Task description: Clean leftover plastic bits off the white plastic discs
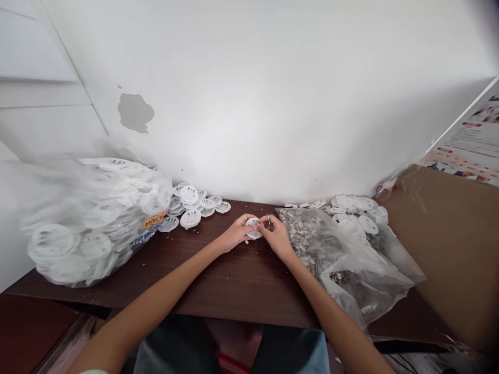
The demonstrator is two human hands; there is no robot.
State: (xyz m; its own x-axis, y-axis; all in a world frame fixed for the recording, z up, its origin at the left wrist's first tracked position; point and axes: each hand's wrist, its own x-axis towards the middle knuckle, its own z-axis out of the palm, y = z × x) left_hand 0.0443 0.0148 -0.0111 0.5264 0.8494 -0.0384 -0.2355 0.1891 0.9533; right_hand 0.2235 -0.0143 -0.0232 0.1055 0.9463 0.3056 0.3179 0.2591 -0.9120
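Above the dark tabletop, my left hand (236, 233) grips a round white plastic disc (254, 228) with slots in it, its fingers closed around the left rim. My right hand (277, 237) is closed in a pinch at the disc's right side. A thin shiny metal piece (268, 220) shows by its index finger; whether it is a ring or a tool I cannot make out. Whatever sits between the right fingertips is hidden. Just right of that hand lies a clear plastic bag (335, 249) full of small metal pieces (302, 234).
A large clear bag (97, 218) of white discs stands at the left. Loose discs (189, 195) lie beside it along the wall. More white discs and strips (356, 203) rest behind the metal pieces. A cardboard sheet (448, 244) borders the right side.
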